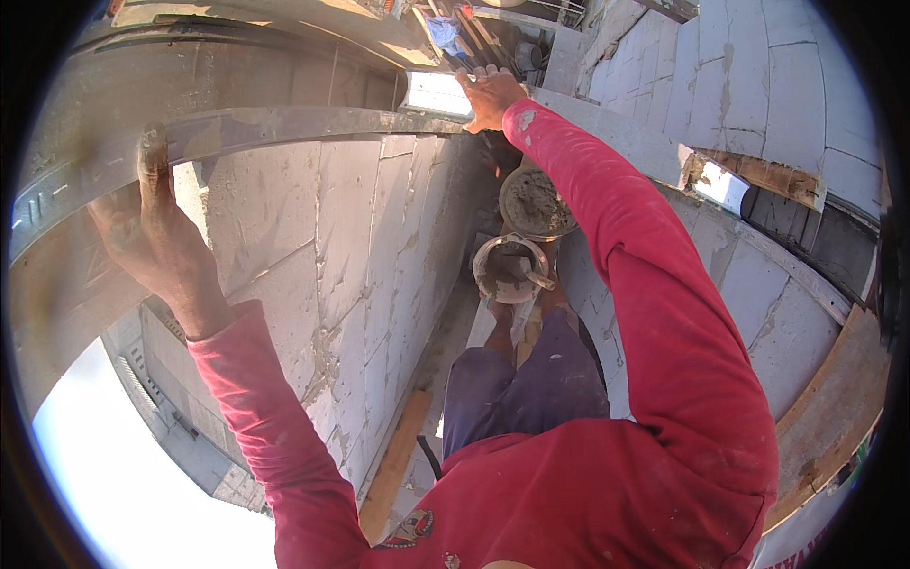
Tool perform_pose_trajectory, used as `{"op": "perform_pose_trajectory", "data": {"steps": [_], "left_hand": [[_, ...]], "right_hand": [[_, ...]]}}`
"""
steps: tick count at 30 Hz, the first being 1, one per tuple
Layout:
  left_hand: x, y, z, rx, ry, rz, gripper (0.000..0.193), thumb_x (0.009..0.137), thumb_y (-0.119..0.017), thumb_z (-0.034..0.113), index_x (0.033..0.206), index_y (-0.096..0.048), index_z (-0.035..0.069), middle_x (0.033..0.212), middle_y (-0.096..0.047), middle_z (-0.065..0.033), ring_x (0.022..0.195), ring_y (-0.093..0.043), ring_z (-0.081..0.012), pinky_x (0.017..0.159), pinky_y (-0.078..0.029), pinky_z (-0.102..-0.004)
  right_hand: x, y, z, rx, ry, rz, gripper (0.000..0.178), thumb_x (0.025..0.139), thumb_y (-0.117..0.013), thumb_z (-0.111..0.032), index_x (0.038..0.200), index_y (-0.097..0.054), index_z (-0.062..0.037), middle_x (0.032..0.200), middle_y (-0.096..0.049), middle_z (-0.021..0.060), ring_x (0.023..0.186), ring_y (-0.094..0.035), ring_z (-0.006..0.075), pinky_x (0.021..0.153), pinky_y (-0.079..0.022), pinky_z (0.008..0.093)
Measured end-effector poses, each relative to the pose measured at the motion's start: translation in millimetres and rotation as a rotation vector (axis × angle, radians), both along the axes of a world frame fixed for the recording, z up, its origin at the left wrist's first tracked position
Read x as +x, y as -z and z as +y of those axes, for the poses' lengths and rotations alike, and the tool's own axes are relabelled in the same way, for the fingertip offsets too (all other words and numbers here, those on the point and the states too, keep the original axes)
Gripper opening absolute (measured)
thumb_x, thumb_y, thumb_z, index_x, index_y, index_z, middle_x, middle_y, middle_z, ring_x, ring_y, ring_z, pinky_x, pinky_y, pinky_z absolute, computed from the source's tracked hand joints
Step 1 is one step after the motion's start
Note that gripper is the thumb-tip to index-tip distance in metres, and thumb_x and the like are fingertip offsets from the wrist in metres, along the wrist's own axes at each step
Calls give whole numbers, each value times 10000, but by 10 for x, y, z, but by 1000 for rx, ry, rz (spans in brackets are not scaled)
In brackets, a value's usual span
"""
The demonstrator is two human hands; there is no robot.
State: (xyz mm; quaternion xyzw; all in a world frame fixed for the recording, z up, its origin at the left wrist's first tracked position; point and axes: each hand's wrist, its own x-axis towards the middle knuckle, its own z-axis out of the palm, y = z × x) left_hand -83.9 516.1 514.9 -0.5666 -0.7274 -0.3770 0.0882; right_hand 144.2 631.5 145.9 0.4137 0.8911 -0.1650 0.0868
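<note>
A long grey metal straightedge (275, 127) lies across the upper left of the view, along the top of a pale block wall. My left hand (156, 237) grips it near its left end, one finger reaching up over its face; the other fingers are partly hidden. At the bar's right end, my right hand (491, 98) is bent over it, fingers curled at the edge. Below my right hand, a bucket of grey mortar (538, 201) stands near my feet. Closer to me is a smaller bucket (504, 269) with a trowel (540, 280) resting in it.
Block walls rise on both sides, the left one (351, 247) and the right one (730, 237), with a narrow gap between. A wooden plank (393, 465) leans low on the left. Boards and scraps (479, 38) lie at the far end. Another board (825, 408) is at the right.
</note>
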Motion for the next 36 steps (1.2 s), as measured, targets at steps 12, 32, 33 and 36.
{"op": "perform_pose_trajectory", "data": {"steps": [12,32,33,36], "left_hand": [[0,5,1,5,14,-15,448,957,-743,328,1246,-641,1,1187,-700,-156,1126,-674,-230,1003,-529,-371],[60,5,-9,-5,18,-51,387,982,-701,256,1247,-637,-19,1232,-691,-162,1168,-664,-236,1046,-517,-386],[46,8,-7,-7,14,-27,387,981,-703,259,1243,-641,-18,1228,-691,-158,1165,-664,-235,1043,-518,-385],[10,15,-5,-4,13,1,386,978,-706,269,1234,-654,-15,1222,-689,-150,1160,-665,-233,1036,-519,-382]], "right_hand": [[-9,-27,4,-47,3,-16,1095,679,-849,-566,1520,-386,-40,1259,-661,231,1178,-616,379,930,-527,465],[-8,-37,-11,3,7,-7,1088,665,-858,-565,1499,-405,-34,1230,-662,207,1183,-611,358,928,-524,449],[-9,-26,-7,-12,11,-8,1085,666,-858,-561,1499,-405,-34,1232,-660,208,1184,-611,360,928,-523,451],[-9,-10,-3,-21,16,-1,1079,668,-858,-552,1497,-404,-33,1239,-651,211,1188,-609,365,927,-521,454]]}}
